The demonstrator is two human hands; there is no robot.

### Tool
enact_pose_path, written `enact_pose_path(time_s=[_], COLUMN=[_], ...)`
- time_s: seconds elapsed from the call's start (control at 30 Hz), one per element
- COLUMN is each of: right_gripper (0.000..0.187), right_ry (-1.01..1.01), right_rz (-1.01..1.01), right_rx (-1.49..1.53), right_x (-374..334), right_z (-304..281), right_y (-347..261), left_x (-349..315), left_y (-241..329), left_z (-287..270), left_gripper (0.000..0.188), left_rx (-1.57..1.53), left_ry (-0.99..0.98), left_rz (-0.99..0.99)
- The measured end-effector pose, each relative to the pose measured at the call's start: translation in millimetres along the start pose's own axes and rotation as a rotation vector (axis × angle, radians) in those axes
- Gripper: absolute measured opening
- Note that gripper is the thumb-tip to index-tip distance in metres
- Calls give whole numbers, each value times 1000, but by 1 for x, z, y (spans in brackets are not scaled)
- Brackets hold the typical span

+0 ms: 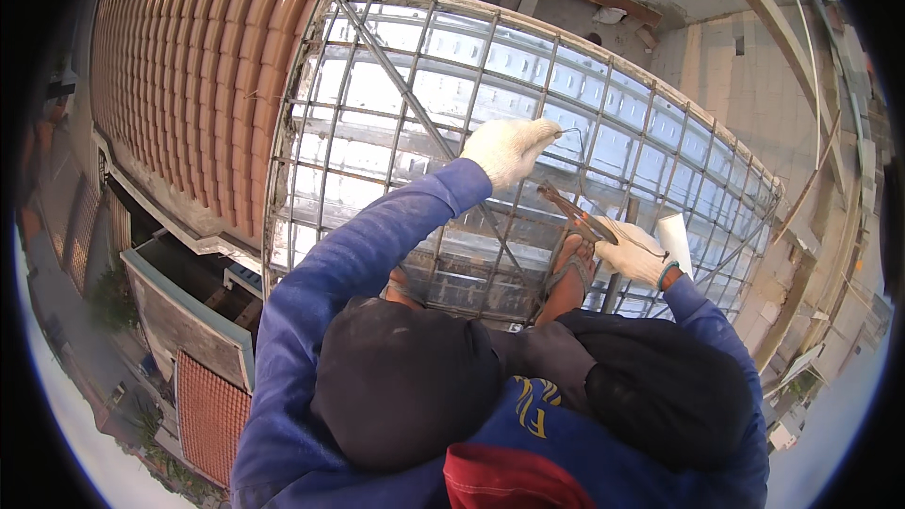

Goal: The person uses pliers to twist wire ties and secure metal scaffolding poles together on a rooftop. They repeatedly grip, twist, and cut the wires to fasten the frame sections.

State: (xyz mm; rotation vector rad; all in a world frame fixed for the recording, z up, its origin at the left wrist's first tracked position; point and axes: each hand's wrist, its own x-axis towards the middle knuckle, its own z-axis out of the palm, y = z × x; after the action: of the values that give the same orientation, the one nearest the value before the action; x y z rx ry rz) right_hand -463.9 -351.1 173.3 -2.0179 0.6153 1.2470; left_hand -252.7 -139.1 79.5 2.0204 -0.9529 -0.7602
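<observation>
My left hand [510,151], in a white knit glove, reaches over the rebar grid [486,47] with its fingers closed in a pinch. From the fingertips sticks out a thin piece of tie wire [571,131], close to a crossing of the bars. Lower and to the right, my right hand [630,252], gloved alike, is wrapped round the handles of a pair of pincers [573,209]. The worn metal head of the pincers points up and left, toward the left hand, apart from it. The exact gap between the jaws is hard to make out.
Under the grid lies shiny metal decking [443,90]. My sandalled foot [568,275] stands among the bars. A diagonal bar [401,85] crosses the grid. Left is a tiled roof [203,66] with a drop beyond; a white cylinder [674,238] is beside my right hand.
</observation>
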Motion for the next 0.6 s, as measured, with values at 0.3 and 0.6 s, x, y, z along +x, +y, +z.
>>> enact_pose_path(time_s=[0.3, 0.6], right_gripper=[55, 56], right_ry=[49, 353], right_rz=[-29, -24], right_rx=[19, 110], right_x=[1, 8], right_z=[5, 12], right_y=[25, 28], left_x=[-89, 32], left_y=[-70, -40], left_z=[-31, -79], left_gripper=[27, 31], left_rx=[-269, -522], left_ry=[314, 457], left_rz=[-92, -249])
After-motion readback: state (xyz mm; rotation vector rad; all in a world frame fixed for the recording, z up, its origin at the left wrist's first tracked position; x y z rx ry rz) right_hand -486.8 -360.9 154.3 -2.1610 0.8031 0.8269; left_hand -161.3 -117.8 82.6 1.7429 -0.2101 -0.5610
